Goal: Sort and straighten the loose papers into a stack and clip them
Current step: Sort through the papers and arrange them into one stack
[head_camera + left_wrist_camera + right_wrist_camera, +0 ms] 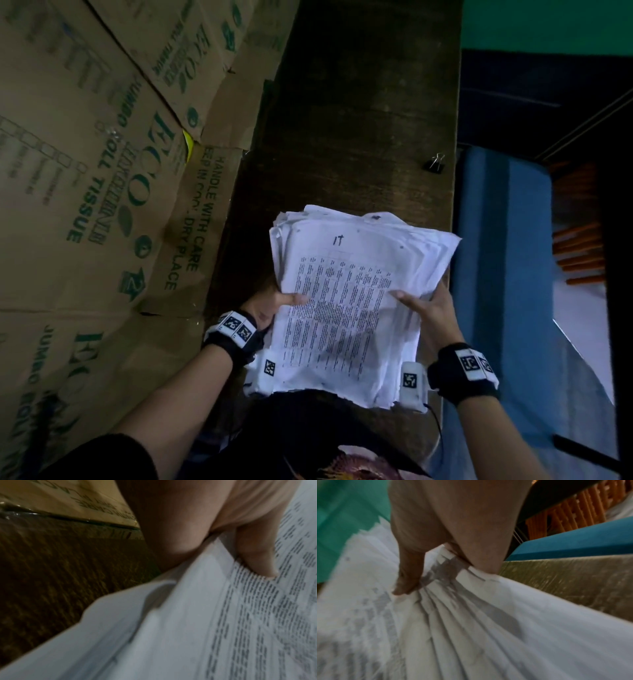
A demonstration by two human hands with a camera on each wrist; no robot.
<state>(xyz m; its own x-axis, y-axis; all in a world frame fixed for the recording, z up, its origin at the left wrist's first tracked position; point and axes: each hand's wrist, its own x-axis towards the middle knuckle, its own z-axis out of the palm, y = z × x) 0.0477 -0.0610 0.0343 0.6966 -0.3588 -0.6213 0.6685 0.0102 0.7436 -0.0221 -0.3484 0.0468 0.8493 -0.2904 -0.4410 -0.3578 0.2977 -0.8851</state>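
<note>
Dark wood runs away from you as a narrow counter (359, 102), with flattened cardboard boxes (102, 154) printed in green along its left side and a blue surface (496, 240) to its right. Your stack of papers (349, 291) sits over the near end of the counter, between your two hands, its sheets fanned and uneven at the far and right edges; the top sheet is printed in columns with "IT" handwritten near its head. Your left hand (270, 306) grips the stack's left edge, thumb pressed on the printed top sheet and the other fingers hidden beneath, as the left wrist view confirms. Your right hand (424, 308) grips the right edge the same way, thumb on top and fingers tucked under the splayed sheets. Whether the stack rests on the counter or is lifted just off it cannot be told. A black binder clip (435, 163) lies on the counter near its right edge, well beyond the papers and apart from both hands.
</note>
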